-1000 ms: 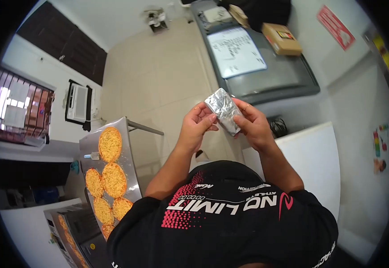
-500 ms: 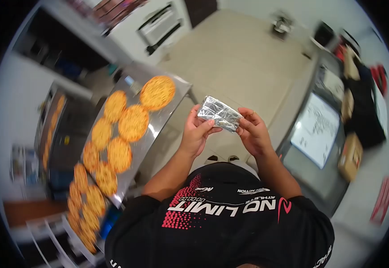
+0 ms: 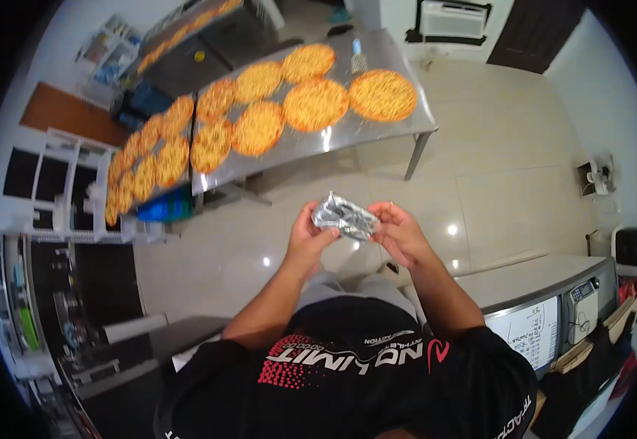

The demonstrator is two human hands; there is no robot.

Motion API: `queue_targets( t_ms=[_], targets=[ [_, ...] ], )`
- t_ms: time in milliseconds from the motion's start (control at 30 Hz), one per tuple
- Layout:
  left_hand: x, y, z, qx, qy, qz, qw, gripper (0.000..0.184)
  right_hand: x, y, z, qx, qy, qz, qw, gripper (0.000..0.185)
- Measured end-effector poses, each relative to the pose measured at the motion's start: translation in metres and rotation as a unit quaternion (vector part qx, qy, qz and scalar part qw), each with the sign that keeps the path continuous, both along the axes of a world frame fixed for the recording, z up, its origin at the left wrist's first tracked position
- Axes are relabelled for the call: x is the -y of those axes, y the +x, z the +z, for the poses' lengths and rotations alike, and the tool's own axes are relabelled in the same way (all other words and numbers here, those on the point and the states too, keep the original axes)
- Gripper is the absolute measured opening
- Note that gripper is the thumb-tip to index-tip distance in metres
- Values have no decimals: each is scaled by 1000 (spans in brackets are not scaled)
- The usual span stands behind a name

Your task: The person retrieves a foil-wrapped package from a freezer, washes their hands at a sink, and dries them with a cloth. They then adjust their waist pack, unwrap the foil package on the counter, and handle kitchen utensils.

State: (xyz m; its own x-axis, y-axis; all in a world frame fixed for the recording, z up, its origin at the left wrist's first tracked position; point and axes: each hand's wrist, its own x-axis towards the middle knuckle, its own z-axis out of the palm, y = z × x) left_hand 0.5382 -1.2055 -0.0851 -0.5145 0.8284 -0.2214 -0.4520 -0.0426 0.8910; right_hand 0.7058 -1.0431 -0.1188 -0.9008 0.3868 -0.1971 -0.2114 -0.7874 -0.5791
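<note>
A foil-wrapped packet is held up in front of my body, over the tiled floor. My left hand grips its left end, thumb on the near side. At the right end, the fingers of my right hand pinch the foil. What is inside the wrapping is hidden. Beyond my hands stands a steel table bearing several round flat breads with a yellow shredded topping, among them one at its right end.
Left of the steel table, a further surface holds more topped rounds. A small tool lies by the table's far edge. White shelving is at the left. At the lower right, a whiteboard lies on a grey-topped unit.
The view has swung left, bringing the steel table in front and the whiteboard to the lower right. Both hands still hold the foil packet, now tilted differently.
</note>
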Motion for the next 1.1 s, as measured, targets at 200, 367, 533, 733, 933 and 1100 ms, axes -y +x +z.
queue_targets(
  t_ms=[200,367,533,733,933,1100],
  targets=[
    [39,-31,-29,49,-6,70,996,57,37,-48,-19,50,-5,20,999,37],
    [64,-43,-39,68,28,90,993,55,54,-69,-15,71,48,20,996,35],
    [89,-68,-30,82,40,98,991,54,72,-99,3,81,88,44,992,34],
    [125,-124,3,10,64,79,995,51,94,-152,38,77,118,100,985,35],
    [174,-199,-4,-7,34,117,993,48,119,-238,49,102,133,175,970,32],
    [222,-234,-44,18,13,159,987,46,154,-301,22,133,154,238,950,31]
  ],
)
